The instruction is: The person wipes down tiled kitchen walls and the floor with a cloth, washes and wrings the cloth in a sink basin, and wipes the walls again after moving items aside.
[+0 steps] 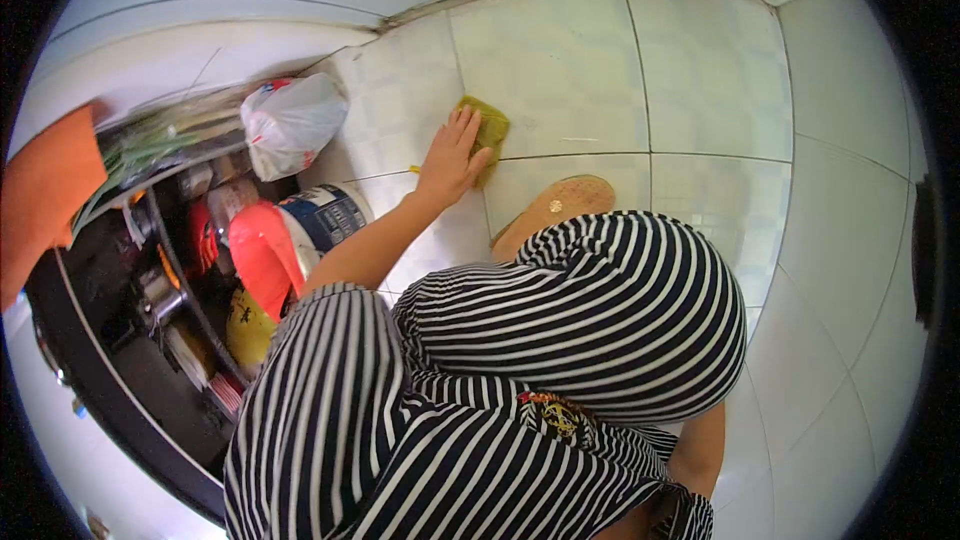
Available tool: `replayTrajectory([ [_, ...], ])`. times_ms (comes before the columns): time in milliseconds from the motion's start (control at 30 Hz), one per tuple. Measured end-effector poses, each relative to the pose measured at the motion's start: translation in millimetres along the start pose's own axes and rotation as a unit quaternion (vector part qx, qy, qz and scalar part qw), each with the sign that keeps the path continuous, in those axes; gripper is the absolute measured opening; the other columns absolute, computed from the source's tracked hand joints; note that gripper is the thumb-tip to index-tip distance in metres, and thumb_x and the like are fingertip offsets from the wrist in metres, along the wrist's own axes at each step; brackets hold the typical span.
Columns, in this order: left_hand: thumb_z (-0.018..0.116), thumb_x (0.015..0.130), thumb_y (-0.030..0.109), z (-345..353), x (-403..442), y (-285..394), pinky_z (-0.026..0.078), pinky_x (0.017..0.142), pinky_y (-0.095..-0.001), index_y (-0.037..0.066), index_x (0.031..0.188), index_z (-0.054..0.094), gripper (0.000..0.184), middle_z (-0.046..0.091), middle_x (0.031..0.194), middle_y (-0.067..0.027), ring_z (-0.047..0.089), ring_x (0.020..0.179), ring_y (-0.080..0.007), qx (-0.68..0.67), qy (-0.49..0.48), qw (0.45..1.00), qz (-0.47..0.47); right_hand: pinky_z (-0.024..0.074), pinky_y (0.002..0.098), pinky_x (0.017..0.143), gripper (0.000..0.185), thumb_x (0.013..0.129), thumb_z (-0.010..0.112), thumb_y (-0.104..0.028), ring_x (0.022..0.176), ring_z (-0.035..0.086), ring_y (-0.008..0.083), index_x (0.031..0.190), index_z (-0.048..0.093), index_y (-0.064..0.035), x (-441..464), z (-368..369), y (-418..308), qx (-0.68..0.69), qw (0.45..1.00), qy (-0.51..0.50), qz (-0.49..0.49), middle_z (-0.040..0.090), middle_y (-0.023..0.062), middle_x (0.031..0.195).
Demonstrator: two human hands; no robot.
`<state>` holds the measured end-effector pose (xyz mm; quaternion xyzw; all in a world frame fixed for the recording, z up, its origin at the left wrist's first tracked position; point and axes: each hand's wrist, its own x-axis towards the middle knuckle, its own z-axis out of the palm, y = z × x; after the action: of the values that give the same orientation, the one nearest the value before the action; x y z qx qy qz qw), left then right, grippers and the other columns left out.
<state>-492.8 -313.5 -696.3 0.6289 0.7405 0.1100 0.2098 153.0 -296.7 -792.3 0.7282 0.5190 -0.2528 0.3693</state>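
Note:
My left hand (455, 158) lies flat with its fingers stretched over a yellow-green cloth (490, 135) on the white floor tiles (560, 70). The palm side faces down, and the cloth shows beyond and to the right of the fingers. A small yellow thing (415, 169) sticks out by the wrist. Of my right side only part of the arm shows, at the lower right below the striped knee; my right hand is out of sight. A slippered foot (560, 206) rests on the floor just below the cloth.
At the left stands a dark open rack (100, 340) with assorted items. Beside it are a white plastic bag (292, 123), a blue-and-white bucket (330, 217) and a red item (265, 255). An orange sheet (50, 200) hangs at far left. Tiled wall (850, 180) borders the right.

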Motion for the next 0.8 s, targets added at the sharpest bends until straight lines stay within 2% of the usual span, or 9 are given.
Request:
replayTrajectory([
  [100, 0.049, 0.099, 0.036, 44, 3, -3, 0.014, 0.123, -0.0473, 0.006, 0.156, 0.026, 0.068, 0.019, 0.164, -0.0146, 0.015, 0.152, -0.0317, 0.07, 0.007, 0.992, -0.1, -0.0032, 0.0601, 0.119, 0.114, 0.095, 0.026, -0.074, 0.144, -0.012, 0.0575, 0.144, -0.004, 0.0255, 0, 10, 16, -0.007, 1.0, 0.028, 0.013, -0.006, 0.0458, 0.153],
  [267, 0.047, 0.1, 0.031, 43, -12, -51, 0.013, 0.122, -0.0524, 0.003, 0.156, 0.024, 0.066, 0.02, 0.164, -0.0165, 0.017, 0.152, -0.0306, 0.181, 0.058, 0.959, -0.209, -0.0012, 0.0584, 0.12, 0.12, 0.091, 0.029, -0.079, 0.144, -0.01, 0.0578, 0.146, -0.01, 0.0207, 3, 20, 19, 0.011, 0.998, 0.01, 0.053, -0.01, 0.0461, 0.152],
  [333, 0.045, 0.101, 0.028, 46, -11, -82, 0.017, 0.121, -0.0512, 0.005, 0.155, 0.027, 0.061, 0.026, 0.162, -0.0167, 0.022, 0.15, -0.0321, 0.23, 0.152, 0.916, -0.292, -0.0004, 0.0577, 0.121, 0.122, 0.089, 0.03, -0.081, 0.145, -0.01, 0.0579, 0.146, -0.012, 0.0188, 16, 32, 30, 0.005, 0.997, 0.018, 0.07, -0.012, 0.0462, 0.152],
  [467, 0.046, 0.101, 0.024, 11, 36, -126, 0.026, 0.118, -0.0472, 0.004, 0.153, 0.03, 0.059, 0.033, 0.158, -0.02, 0.029, 0.147, -0.0354, 0.172, 0.21, 0.945, -0.185, 0.0014, 0.0585, 0.121, 0.124, 0.088, 0.033, -0.081, 0.145, -0.008, 0.058, 0.147, -0.012, 0.0182, 25, 49, 46, -0.04, 0.996, 0.054, 0.058, -0.012, 0.0464, 0.151],
  [533, 0.05, 0.098, 0.015, -13, 51, -142, 0.038, 0.111, -0.0466, 0.002, 0.14, 0.046, 0.044, 0.05, 0.143, -0.021, 0.045, 0.134, -0.0361, 0.07, 0.198, 0.964, -0.163, 0.0024, 0.0584, 0.121, 0.123, 0.088, 0.033, -0.081, 0.145, -0.007, 0.058, 0.147, -0.012, 0.0183, 17, 34, 36, -0.02, 0.997, 0.032, 0.06, -0.012, 0.0465, 0.151],
  [633, 0.051, 0.095, 0.008, -35, 54, -180, 0.044, 0.1, -0.0479, 0.0, 0.129, 0.053, 0.035, 0.06, 0.122, -0.0221, 0.055, 0.117, -0.0412, 0.081, 0.319, 0.886, -0.326, 0.0038, 0.0582, 0.121, 0.123, 0.089, 0.033, -0.08, 0.145, -0.007, 0.0579, 0.147, -0.012, 0.0184, 10, 21, 28, 0.008, 0.998, 0.01, 0.064, -0.012, 0.0466, 0.151],
  [733, 0.052, 0.089, 0.001, -61, 64, -231, 0.046, 0.098, -0.0455, 0.001, 0.125, 0.057, 0.036, 0.062, 0.119, -0.0209, 0.058, 0.111, -0.0418, 0.154, 0.435, 0.857, -0.23, 0.0052, 0.0581, 0.121, 0.123, 0.089, 0.034, -0.08, 0.145, -0.006, 0.0579, 0.147, -0.012, 0.0185, 4, 13, 23, 0.026, 0.998, -0.008, 0.064, -0.012, 0.0468, 0.151],
  [767, 0.052, 0.089, 0.001, -61, 70, -241, 0.046, 0.098, -0.0455, 0.001, 0.125, 0.057, 0.036, 0.062, 0.119, -0.0209, 0.058, 0.111, -0.0418, 0.152, 0.431, 0.858, -0.233, 0.0057, 0.058, 0.121, 0.123, 0.089, 0.034, -0.08, 0.145, -0.006, 0.0578, 0.147, -0.012, 0.0186, 4, 11, 24, 0.028, 0.998, -0.011, 0.063, -0.012, 0.0468, 0.151],
  [800, 0.051, 0.087, -0.002, -60, 77, -245, 0.046, 0.098, -0.0448, 0.001, 0.124, 0.059, 0.038, 0.063, 0.118, -0.02, 0.059, 0.11, -0.0407, 0.125, 0.343, 0.899, -0.241, 0.0062, 0.058, 0.121, 0.123, 0.089, 0.034, -0.08, 0.145, -0.006, 0.0578, 0.147, -0.011, 0.0186, 4, 10, 26, 0.032, 0.997, -0.014, 0.064, -0.012, 0.0469, 0.151],
])
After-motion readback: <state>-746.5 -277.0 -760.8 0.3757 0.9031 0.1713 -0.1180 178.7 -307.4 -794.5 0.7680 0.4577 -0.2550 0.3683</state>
